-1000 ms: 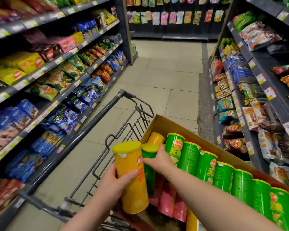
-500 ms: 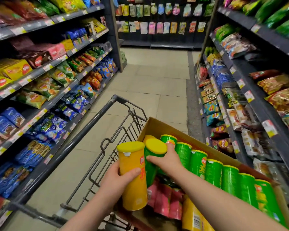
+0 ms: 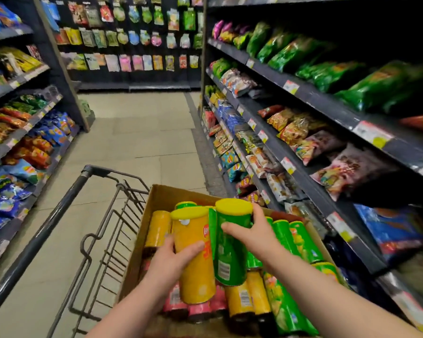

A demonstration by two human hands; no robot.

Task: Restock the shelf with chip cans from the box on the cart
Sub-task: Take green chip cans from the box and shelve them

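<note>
My left hand (image 3: 172,262) grips a yellow chip can (image 3: 193,254) upright above the cardboard box (image 3: 156,198) in the cart (image 3: 59,215). Right beside it, my right hand (image 3: 250,234) holds a green chip can (image 3: 230,250) with a yellow lid, lifted clear of the others. The two held cans touch side by side. In the box lie several more green cans (image 3: 296,237), yellow cans (image 3: 156,228) and pink cans (image 3: 198,306).
Dark shelves on the right (image 3: 303,152) hold bags of snacks with price tags along the edges. Shelves on the left (image 3: 22,132) carry blue, red and green bags. A tiled aisle (image 3: 142,135) runs ahead to a back wall of hanging packets.
My right hand has lifted the green can up out of the box, next to the yellow can. The view has swung up and to the right, toward the right shelves.
</note>
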